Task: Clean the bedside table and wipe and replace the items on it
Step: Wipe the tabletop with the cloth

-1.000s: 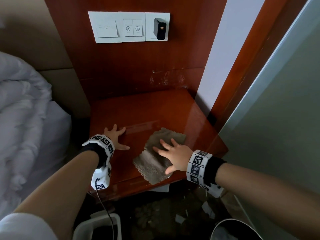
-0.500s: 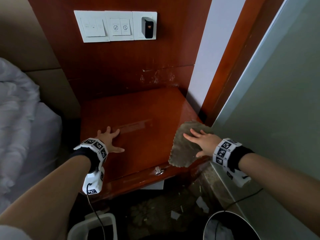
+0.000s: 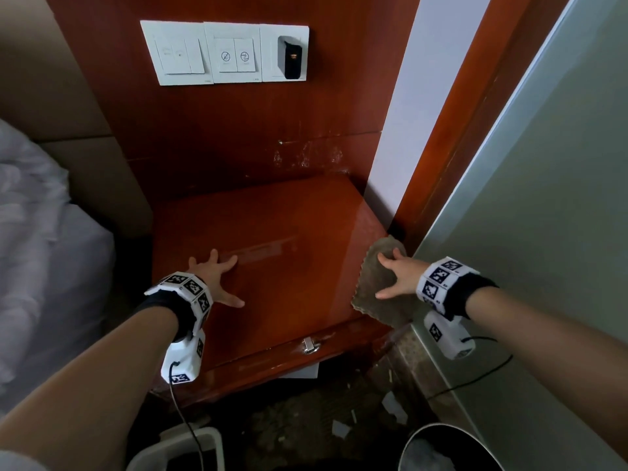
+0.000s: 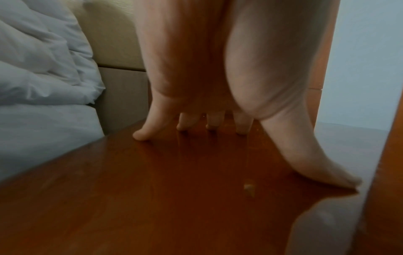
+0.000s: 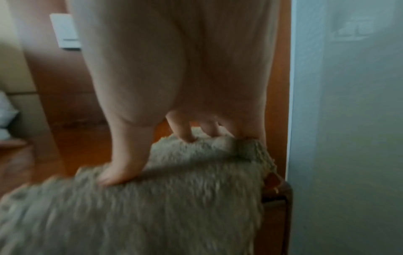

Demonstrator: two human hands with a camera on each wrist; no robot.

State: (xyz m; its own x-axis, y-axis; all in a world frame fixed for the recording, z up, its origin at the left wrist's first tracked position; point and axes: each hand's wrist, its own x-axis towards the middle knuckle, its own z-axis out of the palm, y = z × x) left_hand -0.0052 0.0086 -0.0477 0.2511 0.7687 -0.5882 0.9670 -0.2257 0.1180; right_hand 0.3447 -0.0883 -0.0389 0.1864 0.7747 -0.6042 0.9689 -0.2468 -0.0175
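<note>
**Soft cloth pressed flat at the right edge of a glossy bedside table**

A person leans over a reddish, polished bedside table (image 3: 272,253). The right hand (image 3: 399,275) lies palm-down on a grey-brown fluffy cloth (image 3: 373,300), with fingers (image 5: 185,131) straight and spread, pressing rather than grasping. The cloth sits under the fingers and palm at the table's right edge. Its near part, behind the heel of the hand, droops over the front corner. Just beyond the fingertips the cloth ends near a pale wall panel (image 3: 543,198).

The left hand (image 3: 212,277) is spread on bare wood well apart from the cloth, fingertips (image 4: 141,136) touching the surface and the palm arched above it. It holds nothing. A small pale crumb (image 4: 249,189) lies just behind the thumb.

The cloth looks light, limp and shaggy. It should slide easily on the slick varnish and bunch up if pushed from one edge, so flat pressure over its middle suits wiping. To lift it, pinching the overhanging part nearest the wrist seems simplest. The wrist view is blurred, so I cannot tell whether the cloth is damp.

No other items show on the tabletop, so replacing them probably comes later.
</note>
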